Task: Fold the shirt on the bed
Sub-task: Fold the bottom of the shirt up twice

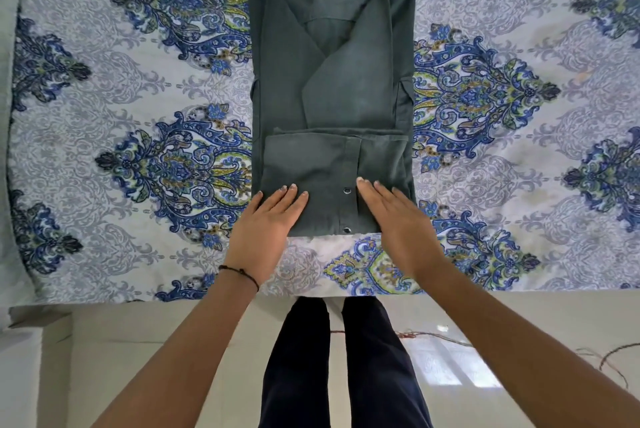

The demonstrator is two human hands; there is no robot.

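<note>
Both hands lie flat with open fingers, holding nothing: the left hand [268, 219] and the right hand [398, 219] press down on the bottom flap of the green shirt [332, 81], low in the middle of the frame. That flap is turned up, and the shirt lies as a long strip on the patterned bed [138, 116], reaching to the top middle. I think the sides are done, so next the hands must grab the near edge and fold it up again.
</note>
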